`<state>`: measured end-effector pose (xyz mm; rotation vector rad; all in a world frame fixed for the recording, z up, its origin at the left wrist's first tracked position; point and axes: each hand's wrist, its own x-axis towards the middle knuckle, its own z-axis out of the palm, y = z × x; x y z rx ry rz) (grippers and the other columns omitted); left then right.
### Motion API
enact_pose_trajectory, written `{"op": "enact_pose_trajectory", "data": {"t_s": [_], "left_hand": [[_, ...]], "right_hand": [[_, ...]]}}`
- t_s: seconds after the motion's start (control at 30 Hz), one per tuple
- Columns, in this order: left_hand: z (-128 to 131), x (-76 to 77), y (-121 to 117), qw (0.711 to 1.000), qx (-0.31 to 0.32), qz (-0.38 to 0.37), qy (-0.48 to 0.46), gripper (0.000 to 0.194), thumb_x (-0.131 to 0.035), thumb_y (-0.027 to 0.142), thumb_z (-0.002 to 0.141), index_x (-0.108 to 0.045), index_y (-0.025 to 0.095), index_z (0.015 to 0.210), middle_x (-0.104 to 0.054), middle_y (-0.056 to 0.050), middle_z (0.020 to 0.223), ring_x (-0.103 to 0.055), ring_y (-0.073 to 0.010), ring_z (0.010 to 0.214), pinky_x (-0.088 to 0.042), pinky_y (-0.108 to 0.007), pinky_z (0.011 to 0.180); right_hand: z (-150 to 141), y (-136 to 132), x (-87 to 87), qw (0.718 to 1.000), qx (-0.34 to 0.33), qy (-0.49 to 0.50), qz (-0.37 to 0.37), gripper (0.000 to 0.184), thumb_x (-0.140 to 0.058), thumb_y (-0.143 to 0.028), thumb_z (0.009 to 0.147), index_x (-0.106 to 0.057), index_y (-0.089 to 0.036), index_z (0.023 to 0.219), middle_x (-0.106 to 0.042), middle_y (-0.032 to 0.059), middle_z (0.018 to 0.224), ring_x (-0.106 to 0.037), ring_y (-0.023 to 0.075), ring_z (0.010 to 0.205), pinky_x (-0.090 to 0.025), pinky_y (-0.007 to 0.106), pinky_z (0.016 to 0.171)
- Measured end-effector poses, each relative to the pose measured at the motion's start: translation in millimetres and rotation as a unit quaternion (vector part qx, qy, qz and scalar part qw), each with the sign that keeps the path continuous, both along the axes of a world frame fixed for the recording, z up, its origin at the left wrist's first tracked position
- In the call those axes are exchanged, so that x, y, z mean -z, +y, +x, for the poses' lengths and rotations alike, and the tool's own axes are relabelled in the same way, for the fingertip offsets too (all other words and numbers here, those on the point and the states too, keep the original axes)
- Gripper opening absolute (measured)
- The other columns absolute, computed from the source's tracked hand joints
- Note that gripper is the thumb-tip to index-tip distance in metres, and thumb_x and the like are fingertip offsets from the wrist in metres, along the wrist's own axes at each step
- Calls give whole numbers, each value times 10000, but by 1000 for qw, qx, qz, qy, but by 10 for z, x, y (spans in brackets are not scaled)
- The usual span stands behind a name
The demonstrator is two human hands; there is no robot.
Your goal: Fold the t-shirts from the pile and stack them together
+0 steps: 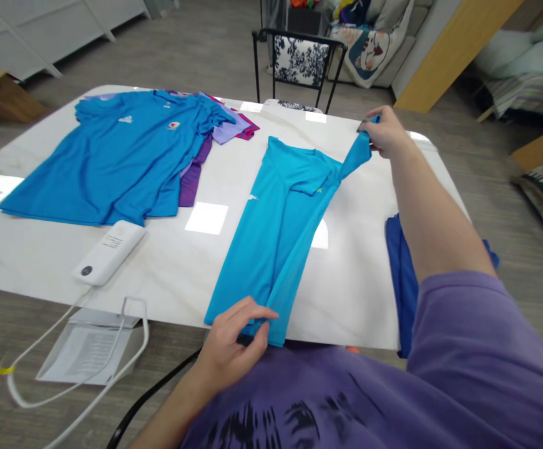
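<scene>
A turquoise T-shirt (271,218) lies on the white table in front of me, its sides turned inward into a long narrow shape. At the far right, my right hand (382,132) pinches the end of one sleeve and lifts it off the tabletop. My left hand (238,333) is at the near edge by the shirt's hem, thumb and forefinger around the fabric there. The exact contact under the left fingers is partly hidden.
A blue T-shirt (126,156) lies spread over purple garments (191,181) at the left. Near it sits a white corded device (110,252). Dark blue fabric (400,274) hangs over the right edge of the table (346,293). A chair (299,62) stands beyond.
</scene>
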<state>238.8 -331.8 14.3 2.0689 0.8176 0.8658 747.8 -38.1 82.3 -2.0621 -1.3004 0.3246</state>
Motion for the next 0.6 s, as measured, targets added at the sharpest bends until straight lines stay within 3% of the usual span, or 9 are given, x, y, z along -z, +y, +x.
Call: {"op": "enact_pose_trajectory", "data": {"t_s": [0.13, 0.27, 0.37, 0.4, 0.47, 0.53, 0.6], "left_hand": [[-316, 159, 66, 998, -61, -9, 13, 179, -666, 151, 1058, -758, 277, 1147, -792, -8, 951, -749, -174, 823, -610, -303, 751], [-615, 367, 131, 991, -52, 48, 115, 265, -706, 246, 1053, -753, 310, 1306, -780, -5, 882, -744, -215, 733, -626, -405, 730], [-782, 472, 202, 976, -62, 109, 177, 311, -757, 319, 1041, -754, 302, 1352, -731, -9, 814, -709, -236, 701, -594, -448, 711], [-815, 496, 234, 972, -67, 130, 185, 341, -762, 330, 1043, -750, 298, 1383, -773, -39, 915, -749, -260, 810, -614, -464, 775], [-845, 541, 301, 963, -42, 166, 206, 476, -758, 356, 1058, -699, 306, 1528, -803, -102, 1310, -762, -333, 1215, -622, -528, 1041], [-841, 590, 360, 952, 19, 191, 239, 669, -746, 439, 1075, -562, 310, 1705, -637, -107, 1671, -579, -382, 1565, -492, -591, 1293], [-822, 647, 388, 940, 66, 199, 271, 823, -727, 581, 1070, -441, 307, 1792, -452, -84, 1838, -425, -392, 1699, -377, -610, 1393]], "right_hand": [[-763, 804, -30, 996, -56, 46, -45, 456, -511, -206, 1201, -385, -57, 1612, -623, 264, 1511, -552, 26, 824, -601, 324, 876], [-1424, 1277, 262, 983, -145, 60, -92, 564, -452, -374, 1243, -276, 30, 1596, -636, 299, 1495, -728, 107, 1034, -595, 337, 1022], [-1652, 1199, 593, 977, -178, -58, -104, 594, -435, -401, 1252, -339, 49, 1628, -569, 331, 1615, -678, 274, 1416, -488, 473, 1255], [-1688, 1106, 711, 973, -180, -107, -102, 607, -471, -416, 1243, -391, 22, 1655, -542, 314, 1668, -608, 331, 1519, -428, 537, 1318], [-1741, 889, 948, 964, -182, -163, -110, 681, -521, -497, 1208, -447, -53, 1719, -477, 270, 1764, -463, 422, 1653, -310, 664, 1386], [-1799, 708, 1155, 958, -182, -178, -129, 772, -484, -595, 1181, -424, -109, 1778, -365, 221, 1850, -325, 445, 1736, -199, 722, 1419], [-1869, 605, 1286, 956, -184, -177, -141, 842, -413, -671, 1166, -353, -155, 1829, -250, 157, 1905, -206, 407, 1788, -115, 707, 1444]]}}
